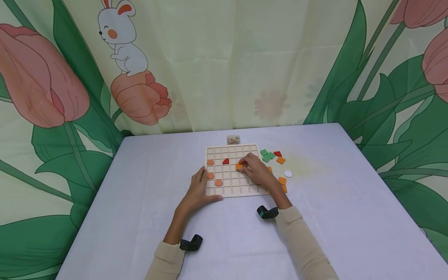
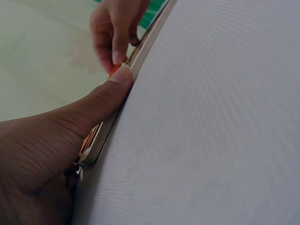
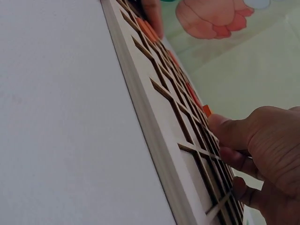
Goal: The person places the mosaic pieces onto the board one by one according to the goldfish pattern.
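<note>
A pale wooden grid board [image 1: 231, 190] lies on the table. My left hand [image 1: 197, 189] rests at its near left corner, fingers along the left side and thumb [image 2: 101, 101] along the front edge. Over the right half of the board, my right hand [image 1: 257, 170] pinches an orange square tile [image 1: 239, 167]; in the right wrist view, only a bit of this orange tile [image 3: 207, 110] shows past the thumb. Several orange round pieces [image 1: 218, 182] sit in cells on the left. A red quarter-circle piece [image 1: 225, 161] lies nearer the middle.
Right of the board lie green tiles [image 1: 268, 156], another red piece [image 1: 277, 154], loose orange tiles [image 1: 282, 181] and a white disc [image 1: 288, 174]. A small patterned card [image 1: 233, 140] touches or nearly touches the far edge. A printed curtain [image 1: 227, 77] hangs behind the table.
</note>
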A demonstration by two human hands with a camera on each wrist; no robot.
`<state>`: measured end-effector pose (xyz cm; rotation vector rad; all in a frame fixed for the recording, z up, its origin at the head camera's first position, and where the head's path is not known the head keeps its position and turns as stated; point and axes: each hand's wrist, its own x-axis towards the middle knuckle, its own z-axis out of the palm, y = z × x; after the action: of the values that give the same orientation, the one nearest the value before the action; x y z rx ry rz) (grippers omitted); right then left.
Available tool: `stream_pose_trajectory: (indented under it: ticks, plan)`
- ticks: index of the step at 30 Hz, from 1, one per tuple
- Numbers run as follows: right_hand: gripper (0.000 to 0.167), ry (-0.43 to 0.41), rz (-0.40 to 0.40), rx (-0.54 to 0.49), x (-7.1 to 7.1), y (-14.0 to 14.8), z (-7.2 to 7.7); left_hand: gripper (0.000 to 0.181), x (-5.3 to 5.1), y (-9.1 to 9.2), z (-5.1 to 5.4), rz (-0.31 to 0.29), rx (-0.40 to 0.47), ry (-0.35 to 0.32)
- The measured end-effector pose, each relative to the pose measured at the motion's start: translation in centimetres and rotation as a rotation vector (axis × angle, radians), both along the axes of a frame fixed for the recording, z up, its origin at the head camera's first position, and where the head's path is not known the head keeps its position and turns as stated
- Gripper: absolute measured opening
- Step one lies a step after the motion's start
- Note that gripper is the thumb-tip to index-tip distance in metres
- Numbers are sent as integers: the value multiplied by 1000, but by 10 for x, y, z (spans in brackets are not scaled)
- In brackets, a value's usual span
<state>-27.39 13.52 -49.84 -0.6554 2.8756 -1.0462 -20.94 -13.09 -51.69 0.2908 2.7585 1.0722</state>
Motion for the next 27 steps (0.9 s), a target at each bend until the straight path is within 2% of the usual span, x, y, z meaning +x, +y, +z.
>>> stream_pose_trajectory:
  ticks: [7,14,27]
  plan:
    - [25,7,-16,65,0,-23,-3,128,0,0,0,-6,-6,9]
    - [25,27,-76,98,2,-41,-3,126,1,0,-1,-12,-13,11]
    - [23,43,-127,126,2,-55,-3,127,0,-2,-2,-21,-19,14]
